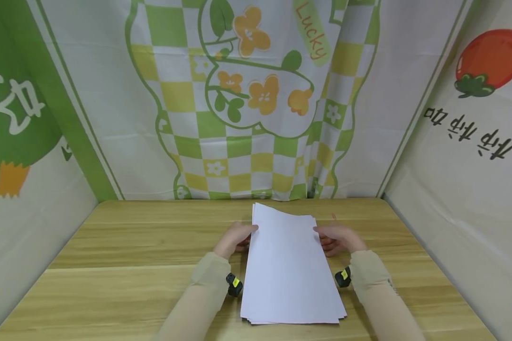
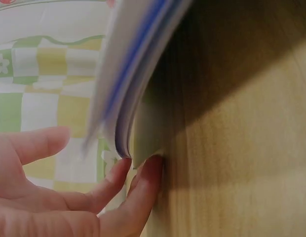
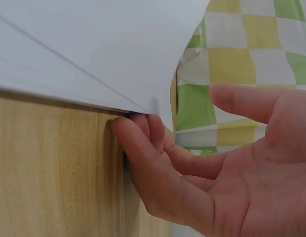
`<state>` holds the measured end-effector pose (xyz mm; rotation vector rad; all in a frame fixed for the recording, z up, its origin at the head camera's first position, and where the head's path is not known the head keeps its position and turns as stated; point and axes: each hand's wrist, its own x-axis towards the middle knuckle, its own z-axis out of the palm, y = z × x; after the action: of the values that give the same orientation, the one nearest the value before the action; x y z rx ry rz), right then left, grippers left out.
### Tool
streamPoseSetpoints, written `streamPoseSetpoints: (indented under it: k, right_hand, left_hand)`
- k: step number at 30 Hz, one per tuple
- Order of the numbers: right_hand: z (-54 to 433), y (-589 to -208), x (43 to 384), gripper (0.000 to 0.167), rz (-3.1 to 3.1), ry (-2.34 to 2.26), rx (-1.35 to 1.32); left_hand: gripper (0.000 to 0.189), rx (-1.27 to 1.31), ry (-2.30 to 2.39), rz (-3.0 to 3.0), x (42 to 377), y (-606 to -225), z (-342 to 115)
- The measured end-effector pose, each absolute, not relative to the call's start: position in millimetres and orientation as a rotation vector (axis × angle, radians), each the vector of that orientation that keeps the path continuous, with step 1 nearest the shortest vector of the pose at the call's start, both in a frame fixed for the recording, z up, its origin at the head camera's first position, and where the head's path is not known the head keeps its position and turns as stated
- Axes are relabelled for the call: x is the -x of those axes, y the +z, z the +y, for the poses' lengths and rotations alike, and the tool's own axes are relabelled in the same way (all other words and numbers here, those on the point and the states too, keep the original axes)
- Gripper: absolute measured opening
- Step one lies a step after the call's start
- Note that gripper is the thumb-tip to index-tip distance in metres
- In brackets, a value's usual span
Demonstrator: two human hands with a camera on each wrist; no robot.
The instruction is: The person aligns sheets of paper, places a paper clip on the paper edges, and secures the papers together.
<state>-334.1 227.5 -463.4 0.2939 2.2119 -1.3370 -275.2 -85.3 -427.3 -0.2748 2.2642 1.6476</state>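
Booth-like workspace: printed cloths (image 1: 256, 128) round three sides, wood-grain table (image 1: 153, 237).

The left forearm (image 1: 189, 308) and the right forearm (image 1: 390, 308) are stretched forward, one on either side of the paper stack (image 1: 290, 270). The left hand (image 1: 234, 237) is placed at the stack's left edge, the right hand (image 1: 339, 237) at its right edge, both nearer its far end. The left fingers (image 2: 145, 177) are slightly bent, the right fingers (image 3: 140, 145) more so, with tips touched to those edges. The left thumb (image 2: 42, 144) and right thumb (image 3: 242, 101) are held out straight.
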Motion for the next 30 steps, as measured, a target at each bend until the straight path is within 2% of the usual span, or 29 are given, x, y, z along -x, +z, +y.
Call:
streamPoseSetpoints:
  k: [4,8,9,15,20,23,30]
  right_hand:
    - [234,-477,343,0.065,2.202,-1.351,-0.264]
    - [225,-454,326,0.066,2.179,-1.364,-0.243]
    - [222,-447,321,0.064,2.176,-1.370,-0.254]
    - [210,-421,302,0.056,2.203,-1.357,-0.271]
    - [222,-453,326,0.057,2.241,-1.343,-0.293]
    - [225,-458,329,0.060,2.241,-1.344,-0.288]
    - [209,-415,297,0.070,2.200,-1.272,-0.177]
  left_hand:
    - [0.031,0.258,1.662,2.258,274,-425,-87]
    - [0.061,0.238,1.678,2.252,273,-425,-88]
    - [0.063,0.235,1.680,2.247,273,-426,-88]
    - [0.069,0.220,1.695,2.213,272,-428,-90]
    - [0.073,0.218,1.717,2.183,270,-426,-90]
    - [0.075,0.216,1.735,2.163,270,-425,-91]
    - [0.076,0.215,1.711,2.161,272,-429,-92]
